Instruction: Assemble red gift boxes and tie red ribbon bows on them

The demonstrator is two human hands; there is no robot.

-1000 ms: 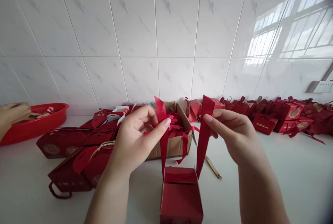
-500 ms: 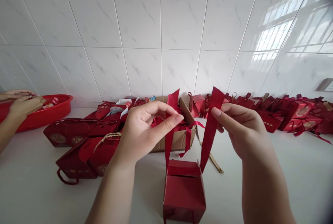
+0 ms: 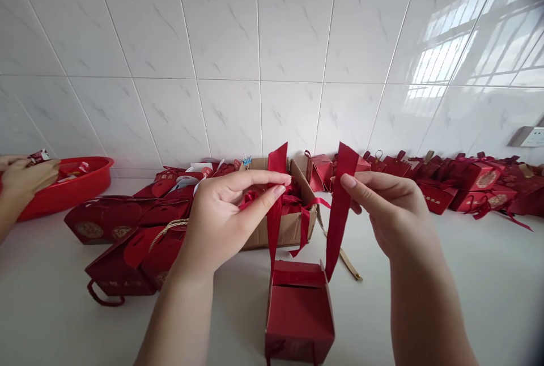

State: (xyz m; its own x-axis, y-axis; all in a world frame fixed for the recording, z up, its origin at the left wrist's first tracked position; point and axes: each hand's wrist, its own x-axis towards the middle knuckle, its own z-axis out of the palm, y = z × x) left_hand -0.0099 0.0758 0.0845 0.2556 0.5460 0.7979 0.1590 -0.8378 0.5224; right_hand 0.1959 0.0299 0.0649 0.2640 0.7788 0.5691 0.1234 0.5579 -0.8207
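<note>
A small red gift box (image 3: 301, 312) stands on the white table in front of me. Red ribbon (image 3: 339, 224) rises from both sides of its far edge, ending in two slanted tips. My left hand (image 3: 238, 213) pinches the left ribbon end between thumb and forefinger. My right hand (image 3: 382, 207) pinches the right end, thumb on the near face. Both ends are held up and apart above the box. Just behind them sits a cardboard box (image 3: 255, 235) with loose red ribbons (image 3: 304, 224) in it, some hanging over its side.
Several larger red gift boxes (image 3: 117, 267) lie at left, one with a twisted cord handle. Rows of small red boxes (image 3: 480, 179) line the tiled wall at right. A gold strip (image 3: 351, 267) lies on the table (image 3: 480, 275). Another person's hands (image 3: 32, 179) work over a red basin (image 3: 91, 182).
My hands still hold both ribbon ends in nearly the same place. The view has shifted slightly. At far left, a small wrapped packet now shows in the other person's hands.
</note>
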